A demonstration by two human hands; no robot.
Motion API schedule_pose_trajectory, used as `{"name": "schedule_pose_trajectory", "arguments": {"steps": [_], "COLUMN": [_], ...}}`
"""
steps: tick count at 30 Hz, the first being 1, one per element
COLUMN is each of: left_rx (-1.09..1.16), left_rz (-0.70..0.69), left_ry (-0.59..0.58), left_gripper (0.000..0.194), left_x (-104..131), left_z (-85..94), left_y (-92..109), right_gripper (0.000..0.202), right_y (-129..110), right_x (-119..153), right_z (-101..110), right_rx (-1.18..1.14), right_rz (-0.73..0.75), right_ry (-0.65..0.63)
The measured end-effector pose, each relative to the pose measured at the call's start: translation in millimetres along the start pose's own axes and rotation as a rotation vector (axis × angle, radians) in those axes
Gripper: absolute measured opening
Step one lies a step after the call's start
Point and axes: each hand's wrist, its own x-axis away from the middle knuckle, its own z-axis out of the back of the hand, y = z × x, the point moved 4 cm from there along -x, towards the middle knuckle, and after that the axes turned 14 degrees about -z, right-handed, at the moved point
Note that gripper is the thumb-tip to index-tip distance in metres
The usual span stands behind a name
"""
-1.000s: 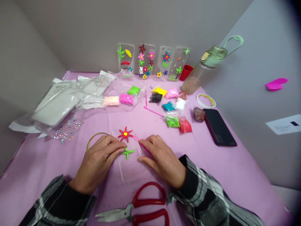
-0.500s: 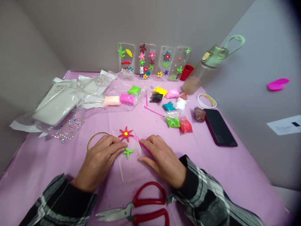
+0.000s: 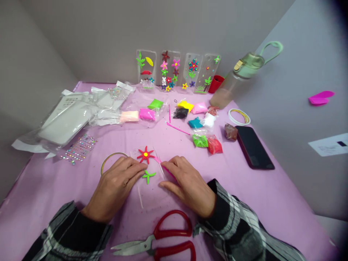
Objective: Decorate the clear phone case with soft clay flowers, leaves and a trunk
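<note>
A clear phone case (image 3: 153, 197) lies flat on the pink table. On its upper part sits a red clay flower (image 3: 146, 154) with a yellow centre, and below it a green clay piece (image 3: 148, 176) with several arms. My left hand (image 3: 116, 185) rests on the case's left edge, fingers pressed together beside the green piece; whether they pinch anything is hidden. In my right hand (image 3: 187, 183), at the case's right edge, is a pink tool (image 3: 157, 158), its tip close to the flower's right side.
Red-handled scissors (image 3: 174, 232) lie at the front edge. A tape ring (image 3: 104, 161) is beside my left hand. Bagged clay (image 3: 200, 140), a phone (image 3: 255, 146) and a bottle (image 3: 231, 81) stand or lie farther back. Packaged cases (image 3: 65, 121) are at left.
</note>
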Motion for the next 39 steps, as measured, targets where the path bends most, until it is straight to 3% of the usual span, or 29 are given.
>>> {"name": "schedule_pose_trajectory", "arguments": {"steps": [3,7,11,16,20,25,28,33,39], "left_rx": [0.068,0.267,0.620,0.908,1.016,1.166,1.291,1.211,1.050], "left_rz": [0.058,0.341,0.418,0.504,0.528,0.523,0.583,0.609,0.581], "left_ry": [0.040,0.139,0.090,0.042,-0.034,-0.070,-0.020,0.176,0.158], "left_gripper": [0.021,0.028,0.033,0.047,0.057,0.049,0.043,0.026,0.014], "left_x": [-1.7,0.5,5.1,11.7,12.0,8.1,7.0,6.6,8.7], "left_z": [6.5,19.0,7.1,-18.0,-21.7,-20.8,-23.5,-20.2,-17.1], "left_y": [2.3,9.6,27.5,36.8,39.5,43.5,42.7,34.5,34.0], "right_gripper": [0.035,0.025,0.018,0.033,0.029,0.022,0.018,0.011,0.018], "right_y": [1.9,0.4,-11.8,-27.1,-30.1,-31.3,-28.6,-24.4,-24.8], "right_x": [-0.6,2.1,13.0,20.2,20.3,21.9,21.8,20.4,21.3], "right_z": [-0.4,6.8,22.0,22.2,15.2,13.6,16.9,17.0,13.4], "right_rx": [-0.002,-0.075,-0.293,-0.315,-0.248,-0.288,-0.346,-0.430,-0.398], "right_rz": [0.002,0.027,0.112,0.211,0.300,0.377,0.337,0.279,0.282], "right_ry": [0.005,0.135,0.302,0.226,0.227,0.211,0.237,0.239,0.211]}}
